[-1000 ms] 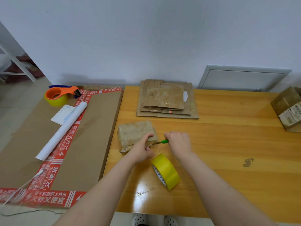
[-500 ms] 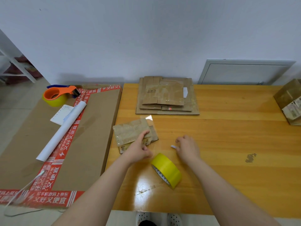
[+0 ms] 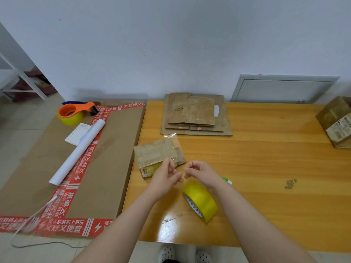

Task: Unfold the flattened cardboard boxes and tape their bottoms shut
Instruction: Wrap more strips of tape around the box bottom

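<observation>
A small cardboard box (image 3: 157,156), wrapped in clear tape with a loose tape end sticking up at its far side, lies on the wooden table (image 3: 266,168). My left hand (image 3: 166,174) hovers just in front of the box with curled fingers. My right hand (image 3: 199,170) is close beside it, also curled; I see nothing held in either. A yellow tape roll (image 3: 201,202) stands on edge below my right wrist. A green cutter (image 3: 227,180) lies on the table behind that wrist. A stack of flattened cardboard boxes (image 3: 195,118) sits at the table's far edge.
A large flat carton (image 3: 57,158) edged with red printed tape lies left of the table, carrying an orange tape dispenser (image 3: 74,112), a white paper roll (image 3: 79,150) and a notepad. Another cardboard box (image 3: 338,120) stands at the table's right edge.
My right hand set the green cutter down on the table and came back to the left. My left hand let go of the small box; both hands now meet in front of it.
</observation>
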